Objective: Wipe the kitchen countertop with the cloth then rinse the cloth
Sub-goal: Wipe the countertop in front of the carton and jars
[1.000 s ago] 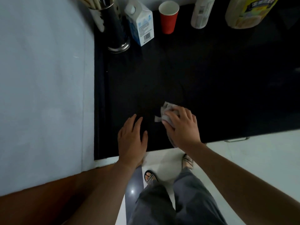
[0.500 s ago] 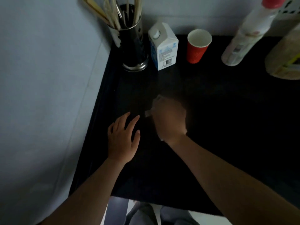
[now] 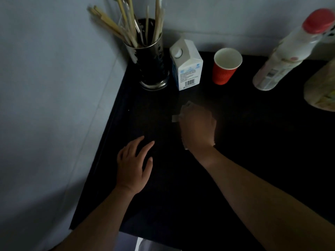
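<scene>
Right grip (image 3: 197, 126): I see it pressing cloth (image 3: 175, 118) onto tabletop (image 3: 253, 142), mid-area, blurred | left grip (image 3: 133, 166): flat, fingers spread, near left edge, empty.

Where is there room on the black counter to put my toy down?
Bare countertop lies right of the right hand, in front of the red cup and bottle. The back is crowded: utensil holder, carton, cup.

Bare black countertop (image 3: 253, 142) right of both hands, utensil holder (image 3: 151, 67), carton (image 3: 187, 69), cup (image 3: 224, 67), bottle (image 3: 282, 57) lining back wall
</scene>
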### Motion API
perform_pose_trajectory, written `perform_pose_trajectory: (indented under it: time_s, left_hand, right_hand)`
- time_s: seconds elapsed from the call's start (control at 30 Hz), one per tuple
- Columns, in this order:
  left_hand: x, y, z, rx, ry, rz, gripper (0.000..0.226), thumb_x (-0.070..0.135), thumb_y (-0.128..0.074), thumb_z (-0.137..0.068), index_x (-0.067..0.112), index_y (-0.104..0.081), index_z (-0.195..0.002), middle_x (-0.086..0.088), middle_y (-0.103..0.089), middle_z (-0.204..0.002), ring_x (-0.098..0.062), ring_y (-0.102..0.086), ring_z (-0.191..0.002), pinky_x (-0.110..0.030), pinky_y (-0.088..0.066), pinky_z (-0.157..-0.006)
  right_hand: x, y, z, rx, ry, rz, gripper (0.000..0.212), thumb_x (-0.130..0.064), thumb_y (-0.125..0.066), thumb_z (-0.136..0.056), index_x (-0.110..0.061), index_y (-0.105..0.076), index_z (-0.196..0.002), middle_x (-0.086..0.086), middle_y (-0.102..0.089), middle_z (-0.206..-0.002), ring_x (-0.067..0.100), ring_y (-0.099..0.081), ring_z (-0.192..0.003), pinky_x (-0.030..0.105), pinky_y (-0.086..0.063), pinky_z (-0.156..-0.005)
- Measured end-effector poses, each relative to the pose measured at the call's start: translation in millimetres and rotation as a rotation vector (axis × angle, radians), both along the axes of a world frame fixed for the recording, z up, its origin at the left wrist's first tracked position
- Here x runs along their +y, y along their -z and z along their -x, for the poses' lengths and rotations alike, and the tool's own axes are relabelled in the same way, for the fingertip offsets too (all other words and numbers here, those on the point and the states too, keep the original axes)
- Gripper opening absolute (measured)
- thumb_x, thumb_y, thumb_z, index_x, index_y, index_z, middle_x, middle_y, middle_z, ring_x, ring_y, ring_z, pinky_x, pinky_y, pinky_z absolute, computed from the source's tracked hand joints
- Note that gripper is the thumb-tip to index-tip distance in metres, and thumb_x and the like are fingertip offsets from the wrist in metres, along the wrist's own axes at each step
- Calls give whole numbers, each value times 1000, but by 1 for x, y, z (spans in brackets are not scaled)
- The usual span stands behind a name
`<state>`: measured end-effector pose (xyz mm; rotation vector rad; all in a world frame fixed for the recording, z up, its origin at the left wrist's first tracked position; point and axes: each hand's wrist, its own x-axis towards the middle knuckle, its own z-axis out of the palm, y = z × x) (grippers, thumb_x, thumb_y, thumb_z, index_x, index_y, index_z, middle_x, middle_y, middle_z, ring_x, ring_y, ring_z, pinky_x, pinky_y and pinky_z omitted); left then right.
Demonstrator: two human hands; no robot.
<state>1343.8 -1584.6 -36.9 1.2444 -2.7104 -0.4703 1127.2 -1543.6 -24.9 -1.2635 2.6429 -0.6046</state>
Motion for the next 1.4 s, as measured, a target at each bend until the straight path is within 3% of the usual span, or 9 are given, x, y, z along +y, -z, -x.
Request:
perform_pose_trajectory:
  time_s: [0.13,0.23,0.43,0.6,0.73,0.83,1.03,1.2,1.4]
  left_hand:
    - [0,0,0,-24,13,25,46,39,-40,-86,33,-46,-131,-3,-44,-141,-25,-40,-127,-48,-33,-100]
    - [0,-2,1,-42,14,28,46,39,-38,-87,32,-46,-132,-4,-43,-141,-26,-40,-127,-49,-33,-101]
    - [4,-10,0,-76,79,15,47,34,-36,-92,23,-45,-137,-9,-40,-146,-30,-37,-132,-50,-31,-107]
    - [19,-20,-4,-123,120,-35,46,31,-43,-95,21,-41,-140,-8,-35,-149,-27,-31,-137,-50,-26,-111]
    - [50,-22,-21,-98,273,-49,47,37,-37,-92,23,-46,-135,-7,-42,-145,-26,-38,-133,-52,-34,-105]
    - [64,-17,-30,-84,269,-77,46,34,-45,-92,26,-43,-137,-6,-37,-149,-26,-32,-137,-54,-28,-109]
    - [69,-14,-57,-106,372,-78,50,35,-42,-95,31,-31,-143,-3,-24,-155,-22,-20,-143,-49,-18,-113]
    - [66,-16,-65,-150,399,-76,51,39,-34,-96,34,-21,-145,0,-13,-158,-18,-7,-145,-42,-8,-115]
    - [66,-22,-67,-180,413,-100,52,39,-36,-96,34,-22,-145,0,-11,-158,-19,-6,-145,-45,-13,-116]
  right_hand:
    - [35,-2,-33,-28,-270,-7,29,-42,-50,-88,-30,-59,-112,5,-54,-125,28,-46,-116,43,-39,-93]
    - [81,-7,-42,-26,-350,-39,27,-45,-54,-84,-31,-61,-106,4,-58,-117,29,-55,-108,42,-45,-89]
    - [148,-16,-20,-32,-121,-15,24,-40,-57,-83,-27,-65,-102,8,-60,-114,34,-57,-104,43,-45,-85]
    - [122,-10,-27,-40,285,-48,27,-38,-54,-88,-25,-61,-112,8,-49,-129,32,-40,-122,49,-33,-100]
    - [125,-8,-65,-70,62,12,20,-38,-58,-86,-30,-64,-102,5,-54,-122,29,-46,-114,44,-38,-94]
    - [165,-4,-91,16,-66,8,26,-46,-52,-84,-30,-62,-103,3,-58,-116,26,-51,-107,40,-43,-88]
    - [226,4,-81,117,17,-30,36,-51,-47,-82,-29,-63,-105,4,-58,-113,30,-55,-102,42,-44,-86]
    - [180,3,-97,25,375,16,28,-43,-53,-87,-26,-59,-109,7,-51,-118,31,-44,-110,47,-39,-91]
    - [179,4,-153,55,100,32,29,-50,-46,-86,-34,-54,-109,-1,-54,-117,23,-48,-109,41,-41,-88]
